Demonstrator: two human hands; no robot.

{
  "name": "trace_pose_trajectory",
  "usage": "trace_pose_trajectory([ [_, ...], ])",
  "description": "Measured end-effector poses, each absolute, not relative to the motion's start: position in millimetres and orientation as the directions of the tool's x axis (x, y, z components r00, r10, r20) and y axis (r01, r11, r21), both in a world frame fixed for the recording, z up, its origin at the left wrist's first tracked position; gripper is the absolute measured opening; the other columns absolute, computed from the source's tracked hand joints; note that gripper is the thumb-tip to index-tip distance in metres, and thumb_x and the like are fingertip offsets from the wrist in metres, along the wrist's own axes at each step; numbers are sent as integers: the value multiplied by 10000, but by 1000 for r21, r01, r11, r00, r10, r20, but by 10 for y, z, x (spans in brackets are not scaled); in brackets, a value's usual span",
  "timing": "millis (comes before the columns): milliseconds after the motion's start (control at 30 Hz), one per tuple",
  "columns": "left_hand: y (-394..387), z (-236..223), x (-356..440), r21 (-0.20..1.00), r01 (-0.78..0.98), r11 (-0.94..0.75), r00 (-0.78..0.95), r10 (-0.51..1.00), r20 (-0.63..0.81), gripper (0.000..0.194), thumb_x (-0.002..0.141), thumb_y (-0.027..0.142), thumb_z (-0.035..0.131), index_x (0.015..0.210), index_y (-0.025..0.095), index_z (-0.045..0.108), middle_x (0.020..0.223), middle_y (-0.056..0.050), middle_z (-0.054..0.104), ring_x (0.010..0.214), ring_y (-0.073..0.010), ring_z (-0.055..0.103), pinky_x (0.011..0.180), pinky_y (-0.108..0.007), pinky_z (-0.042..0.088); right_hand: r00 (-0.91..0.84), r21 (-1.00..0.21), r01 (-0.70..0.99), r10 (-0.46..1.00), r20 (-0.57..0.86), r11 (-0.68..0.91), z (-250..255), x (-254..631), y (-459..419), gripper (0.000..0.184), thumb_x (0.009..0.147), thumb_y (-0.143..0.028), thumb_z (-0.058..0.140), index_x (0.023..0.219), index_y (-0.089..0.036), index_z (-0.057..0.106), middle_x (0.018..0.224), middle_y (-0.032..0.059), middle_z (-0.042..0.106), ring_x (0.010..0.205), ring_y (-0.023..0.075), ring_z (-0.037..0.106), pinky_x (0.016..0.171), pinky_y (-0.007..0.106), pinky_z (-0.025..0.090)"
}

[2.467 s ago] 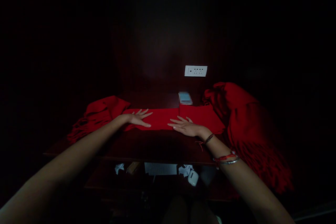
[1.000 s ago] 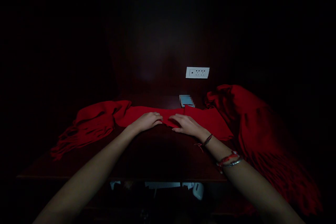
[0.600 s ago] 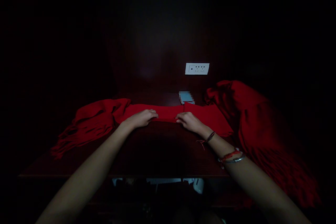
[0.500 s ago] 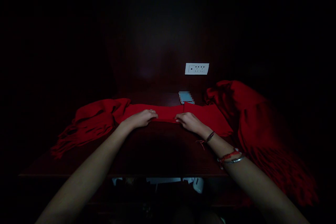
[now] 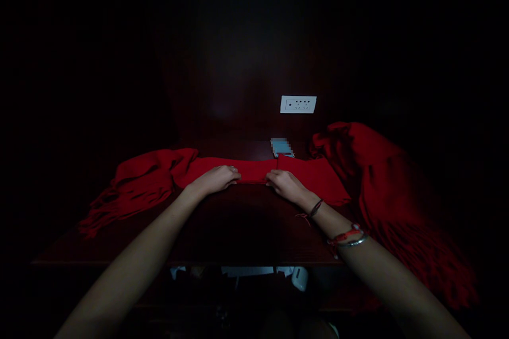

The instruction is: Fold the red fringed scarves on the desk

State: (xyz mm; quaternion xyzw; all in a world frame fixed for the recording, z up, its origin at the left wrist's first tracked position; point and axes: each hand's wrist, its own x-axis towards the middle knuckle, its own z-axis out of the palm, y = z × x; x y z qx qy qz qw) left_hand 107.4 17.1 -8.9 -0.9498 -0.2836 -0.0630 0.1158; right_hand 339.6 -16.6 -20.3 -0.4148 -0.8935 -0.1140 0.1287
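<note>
A red fringed scarf (image 5: 254,170) lies across the dark table, folded into a narrow band in the middle. Its bunched, fringed left end spreads at the left. My left hand (image 5: 219,178), with a ring on one finger, grips the band's near edge, fingers curled over it. A short way to the right, my right hand (image 5: 287,184) pinches the same edge, just where a folded layer of the scarf begins. Bracelets circle my right wrist and forearm. Red fringed cloth (image 5: 387,180) is heaped at the right and hangs over the table's front edge; whether it is the same piece I cannot tell.
A pale blue, blurred-out item (image 5: 282,147) lies behind the scarf. A white socket plate (image 5: 298,105) is on the dark back wall. Under the table's front edge (image 5: 191,264) are pale objects, among them a rounded white one (image 5: 299,278). The surroundings are very dark.
Almost nothing differs. My left hand has shifted very slightly to the right along the scarf's edge, while my right hand keeps its place.
</note>
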Motion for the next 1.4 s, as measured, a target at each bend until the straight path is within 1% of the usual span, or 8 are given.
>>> trace_pose_trajectory([
  [367, 138, -61, 1020, 6, 509, -861, 856, 507, 99, 133, 728, 171, 442, 785, 186, 561, 755, -3, 562, 728, -125, 502, 682, -219, 362, -717, 45, 666, 622, 315, 745, -207, 3458, -173, 133, 801, -201, 405, 779, -149, 525, 774, 53, 552, 724, 121, 484, 635, 209, 318],
  [533, 181, -172, 1120, 150, 592, -792, 762, 610, 217, 373, 822, 402, 287, 1063, 198, 485, 1128, -44, 473, 1040, -149, 405, 884, -267, 279, -750, -72, 584, 571, 333, 809, -205, 3459, -186, 81, 775, -197, 446, 752, -145, 504, 778, 40, 517, 714, 108, 454, 649, 201, 328],
  [700, 338, -327, 1091, 138, 860, -492, 507, 855, -111, 587, 739, 610, 236, 1259, 339, 204, 1354, 0, 132, 1210, -313, 77, 922, -504, 115, -797, -115, 543, 554, 242, 832, -208, 3473, -218, 146, 821, -207, 357, 764, -156, 482, 727, 19, 516, 642, 90, 449, 601, 201, 316],
  [800, 414, -331, 981, 112, 925, -364, 380, 903, -200, 732, 657, 684, 287, 1278, 332, 123, 1361, -21, 54, 1199, -357, 25, 905, -533, 110, -810, -110, 536, 547, 212, 837, -199, 3483, -243, 173, 835, -214, 324, 773, -163, 477, 737, 20, 517, 631, 87, 452, 585, 201, 309],
  [967, 398, -263, 899, 126, 906, -404, 408, 913, -8, 551, 776, 557, 197, 1223, 264, 333, 1313, -84, 237, 1187, -308, 176, 909, -482, 172, -788, -118, 569, 580, 207, 814, -203, 3482, -240, 155, 834, -220, 328, 811, -171, 473, 775, 31, 538, 652, 95, 479, 591, 199, 317],
  [1067, 290, -198, 955, 105, 760, -641, 626, 766, 149, 486, 741, 507, 376, 1126, 219, 450, 1158, -85, 396, 1076, -224, 357, 895, -350, 271, -725, -100, 639, 641, 252, 763, -222, 3475, -216, 164, 831, -231, 330, 811, -164, 478, 710, 34, 548, 602, 101, 488, 562, 198, 324],
  [1167, 188, -166, 1040, 80, 614, -785, 774, 619, 138, 476, 690, 441, 497, 1111, 225, 445, 1067, -52, 441, 990, -175, 423, 853, -261, 328, -587, -159, 710, 701, 404, 686, -245, 3473, -168, 167, 827, -224, 332, 862, -150, 477, 712, 44, 564, 612, 112, 513, 566, 199, 346],
  [1400, 267, -145, 994, -131, 802, -583, 598, 779, 188, 335, 709, 110, 394, 1011, 201, 509, 976, -60, 542, 876, -173, 512, 758, -261, 392, -380, -335, 712, 740, 555, 617, -279, 3498, -29, 163, 768, -193, 433, 870, -163, 556, 842, 45, 618, 779, 136, 555, 700, 232, 392],
])
